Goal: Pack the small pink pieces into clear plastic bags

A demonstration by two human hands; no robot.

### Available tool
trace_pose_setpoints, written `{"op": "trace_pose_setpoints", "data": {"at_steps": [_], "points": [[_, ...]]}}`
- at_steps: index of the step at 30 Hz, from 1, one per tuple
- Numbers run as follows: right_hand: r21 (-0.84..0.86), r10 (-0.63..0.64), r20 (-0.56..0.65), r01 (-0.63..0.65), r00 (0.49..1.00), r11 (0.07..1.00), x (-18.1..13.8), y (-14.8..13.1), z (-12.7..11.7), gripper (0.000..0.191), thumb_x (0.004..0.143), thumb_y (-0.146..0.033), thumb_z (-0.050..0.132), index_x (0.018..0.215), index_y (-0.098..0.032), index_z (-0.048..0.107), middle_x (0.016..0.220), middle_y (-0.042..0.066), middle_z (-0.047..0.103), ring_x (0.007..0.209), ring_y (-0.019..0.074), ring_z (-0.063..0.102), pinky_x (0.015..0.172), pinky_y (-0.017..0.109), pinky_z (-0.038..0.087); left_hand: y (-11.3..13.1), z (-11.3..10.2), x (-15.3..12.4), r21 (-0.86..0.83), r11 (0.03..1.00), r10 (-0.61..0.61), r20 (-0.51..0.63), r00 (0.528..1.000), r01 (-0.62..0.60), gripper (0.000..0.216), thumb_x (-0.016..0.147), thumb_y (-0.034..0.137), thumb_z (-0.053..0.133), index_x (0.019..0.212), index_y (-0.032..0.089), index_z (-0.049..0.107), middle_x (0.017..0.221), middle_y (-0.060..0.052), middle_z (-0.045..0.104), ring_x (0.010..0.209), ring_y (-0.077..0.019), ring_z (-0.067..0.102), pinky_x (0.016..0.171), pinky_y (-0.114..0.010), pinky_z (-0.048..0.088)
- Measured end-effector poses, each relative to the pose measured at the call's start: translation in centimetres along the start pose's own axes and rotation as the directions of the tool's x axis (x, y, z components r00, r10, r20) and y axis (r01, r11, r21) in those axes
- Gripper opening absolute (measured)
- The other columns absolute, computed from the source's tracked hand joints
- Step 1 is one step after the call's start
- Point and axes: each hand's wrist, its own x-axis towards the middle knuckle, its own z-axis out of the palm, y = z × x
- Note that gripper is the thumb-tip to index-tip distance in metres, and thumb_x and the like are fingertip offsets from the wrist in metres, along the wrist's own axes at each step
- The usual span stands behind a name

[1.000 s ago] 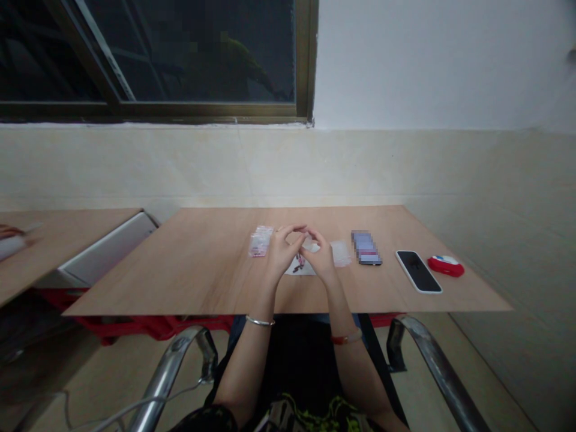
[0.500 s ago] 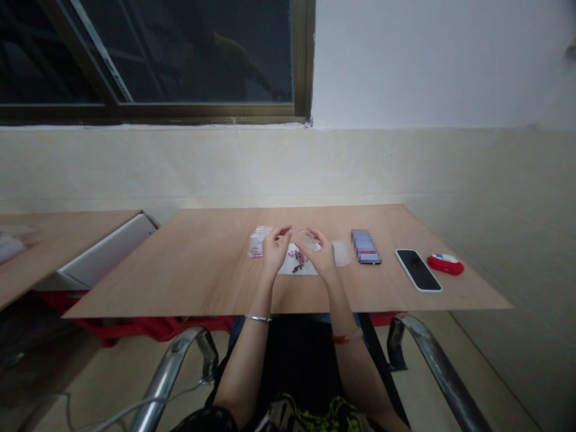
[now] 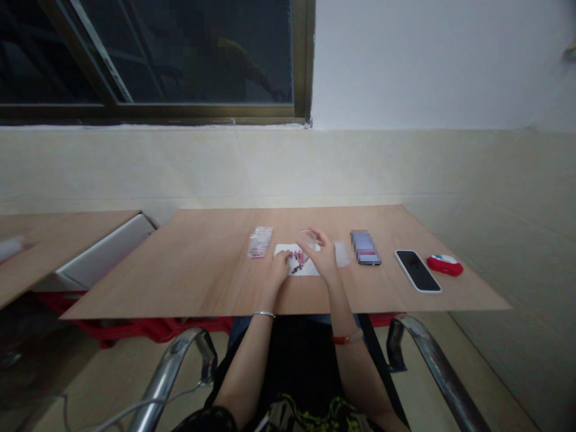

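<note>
A small clear plastic bag [image 3: 306,239] is held between the thumb and fingers of my right hand [image 3: 323,255], above the far edge of a white sheet [image 3: 310,269]. Several small pink and dark pieces [image 3: 299,260] lie scattered on that sheet. My left hand [image 3: 279,265] is down at the sheet's left side, its fingertips drawn together at the edge of the pieces. Whatever is between those fingertips is too small to make out. Just right of my right hand lies a stack of clear bags [image 3: 342,254].
Filled clear packets [image 3: 260,242] lie on the wooden table [image 3: 189,264] to the left. On the right are a phone with a blurred screen [image 3: 365,247], a white-edged phone [image 3: 418,271] and a red object [image 3: 444,264]. Metal armrests flank me.
My left hand has come down and back from beside the bag to the pieces on the sheet, uncovering the filled packets. My right hand stays in place with the bag.
</note>
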Motion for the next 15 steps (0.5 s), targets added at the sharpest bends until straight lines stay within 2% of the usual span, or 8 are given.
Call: {"op": "trace_pose_setpoints", "data": {"at_steps": [3,6,12,15], "points": [[-0.005,0.009,-0.004,-0.009,1.0,1.0,0.0,-0.1,0.0,0.045,0.065,-0.035,0.07,0.104,-0.017,0.06,0.102,0.009,0.065,0.095,0.0204,0.058,0.082,0.034,0.046,-0.1,-0.2,-0.3,0.07,0.997,-0.031,-0.008,0.999,0.032,0.033,0.078,0.008,0.043,0.104,0.011,0.063,0.108,-0.012,0.064,0.099,-0.0201,0.058,0.094,-0.036,0.041],[-0.009,0.018,-0.004,-0.018,1.0,1.0,0.0,-0.1,0.0,0.045,0.065,-0.036,0.069,0.105,-0.017,0.059,0.103,0.009,0.065,0.095,0.0203,0.058,0.082,0.033,0.046,0.3,-0.8,-0.4,0.1,0.993,-0.058,-0.016,0.998,0.059,0.029,0.08,0.013,0.044,0.099,0.012,0.065,0.104,-0.012,0.066,0.095,-0.0208,0.059,0.091,-0.037,0.042],[-0.029,0.003,0.0,-0.003,1.0,1.0,0.1,-0.1,0.0,0.044,0.065,-0.036,0.069,0.104,-0.017,0.06,0.102,0.009,0.065,0.095,0.0204,0.058,0.083,0.034,0.045,1.1,-1.4,-0.6,0.121,0.992,-0.025,0.001,1.0,0.025,0.025,0.082,0.019,0.046,0.092,0.013,0.067,0.096,-0.012,0.068,0.086,-0.0209,0.062,0.084,-0.036,0.045],[-0.03,0.004,0.0,-0.004,1.0,1.0,0.1,-0.1,-0.1,0.044,0.065,-0.037,0.069,0.103,-0.018,0.06,0.102,0.008,0.065,0.095,0.0205,0.058,0.083,0.035,0.045,0.9,-1.3,-0.7,0.092,0.995,-0.039,-0.046,0.998,0.043,0.023,0.081,0.021,0.047,0.09,0.012,0.066,0.093,-0.012,0.068,0.084,-0.0207,0.062,0.083,-0.035,0.046]]}}
